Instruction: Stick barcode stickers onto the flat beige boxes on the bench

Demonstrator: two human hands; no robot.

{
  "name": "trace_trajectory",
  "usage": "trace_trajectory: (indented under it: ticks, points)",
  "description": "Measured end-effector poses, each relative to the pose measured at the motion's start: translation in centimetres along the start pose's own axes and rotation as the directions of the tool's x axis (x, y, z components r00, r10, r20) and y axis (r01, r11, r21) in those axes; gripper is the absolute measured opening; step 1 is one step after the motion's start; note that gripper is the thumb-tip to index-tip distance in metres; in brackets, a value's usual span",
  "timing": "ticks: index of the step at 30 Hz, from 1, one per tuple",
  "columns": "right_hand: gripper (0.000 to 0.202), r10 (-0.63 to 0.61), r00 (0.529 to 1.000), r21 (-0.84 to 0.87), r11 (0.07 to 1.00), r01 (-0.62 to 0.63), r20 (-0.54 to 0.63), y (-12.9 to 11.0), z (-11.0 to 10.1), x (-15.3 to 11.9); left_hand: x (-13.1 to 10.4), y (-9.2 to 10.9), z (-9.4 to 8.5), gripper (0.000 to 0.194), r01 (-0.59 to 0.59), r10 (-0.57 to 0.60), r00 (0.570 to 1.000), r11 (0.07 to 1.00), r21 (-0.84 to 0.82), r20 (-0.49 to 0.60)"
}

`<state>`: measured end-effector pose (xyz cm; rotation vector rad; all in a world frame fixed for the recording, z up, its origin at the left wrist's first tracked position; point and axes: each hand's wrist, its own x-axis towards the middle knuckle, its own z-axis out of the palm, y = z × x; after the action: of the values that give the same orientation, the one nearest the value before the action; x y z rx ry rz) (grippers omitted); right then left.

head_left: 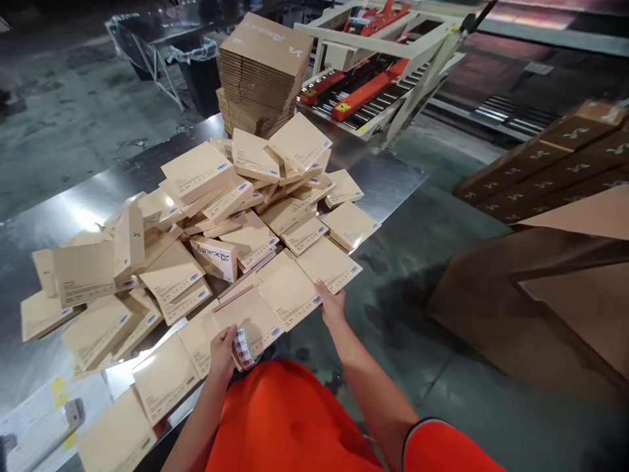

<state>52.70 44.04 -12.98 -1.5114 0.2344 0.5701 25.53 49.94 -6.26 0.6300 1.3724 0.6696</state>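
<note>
My left hand (224,351) is closed on a strip of barcode labels (242,349), which hangs over a flat beige box (253,321) at the table's near edge. My right hand (331,304) has its fingers at the corner of another flat beige box (289,288), by its printed barcode; whether it grips the box or only touches it I cannot tell. Several such boxes lie in a row along the edge, from the lower left up to a box (330,262) beyond my right hand. A box end with "beauty" lettering (215,257) faces me behind the row.
A loose pile of similar boxes (196,174) covers the middle of the metal table (388,177). Flattened cartons (265,59) are stacked at its far end. Beyond stands a roller machine (378,78). Brown cartons (555,157) and an open carton (515,308) are right; a white device (42,436) lies lower left.
</note>
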Motion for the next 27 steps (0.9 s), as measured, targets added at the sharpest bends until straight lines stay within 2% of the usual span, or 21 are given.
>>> trace_trajectory:
  ticks: [5, 11, 14, 17, 19, 21, 23, 24, 25, 27]
  points:
    - [0.06, 0.039, 0.998, 0.012, 0.999, -0.039, 0.045, 0.6, -2.3, -2.3, -1.0, -1.1, -1.7, 0.043, 0.01, -0.01, 1.0, 1.0, -0.003, 0.027]
    - [0.048, 0.126, 0.988, 0.038, 0.991, -0.13, 0.088, 0.3, -1.3, -2.2, -1.1, -1.6, -2.8, 0.046, 0.017, -0.015, 0.999, 0.999, -0.029, 0.045]
    - [0.044, 0.083, 0.993, 0.048, 0.995, -0.087, 0.086, -0.2, -1.1, -2.9, -1.3, -1.1, -2.5, 0.049, 0.013, -0.011, 0.999, 0.999, -0.05, 0.048]
    - [0.048, 0.004, 0.996, 0.052, 0.999, -0.009, 0.087, -0.7, -1.9, -4.8, -2.5, -0.4, -2.7, 0.049, -0.003, 0.005, 0.999, 0.997, -0.073, 0.032]
    - [0.048, -0.043, 0.994, 0.058, 0.998, 0.038, 0.096, -1.3, -2.5, -6.4, -3.8, 0.3, -3.3, 0.049, -0.028, 0.029, 1.0, 0.995, -0.092, 0.011]
    - [0.048, -0.089, 0.99, 0.071, 0.994, 0.081, 0.109, -2.5, -2.2, -8.0, -5.3, 1.7, -4.3, 0.048, -0.068, 0.067, 0.998, 0.992, -0.107, -0.019]
    - [0.046, -0.137, 0.98, 0.096, 0.988, 0.124, 0.146, -4.6, -0.2, -9.5, -6.5, 4.1, -5.7, 0.046, -0.126, 0.122, 0.991, 0.986, -0.11, -0.049]
    - [0.044, -0.157, 0.971, 0.115, 0.984, 0.138, 0.179, -6.0, 1.6, -10.2, -6.9, 6.0, -6.4, 0.044, -0.163, 0.157, 0.986, 0.981, -0.106, -0.058]
    - [0.042, -0.184, 0.959, 0.136, 0.978, 0.157, 0.216, -7.6, 3.9, -10.8, -7.0, 8.2, -7.1, 0.042, -0.206, 0.2, 0.978, 0.974, -0.097, -0.066]
    - [0.042, -0.268, 0.921, 0.195, 0.956, 0.219, 0.282, -11.3, 9.9, -11.9, -6.4, 13.6, -8.4, 0.037, -0.311, 0.306, 0.949, 0.948, -0.068, -0.075]
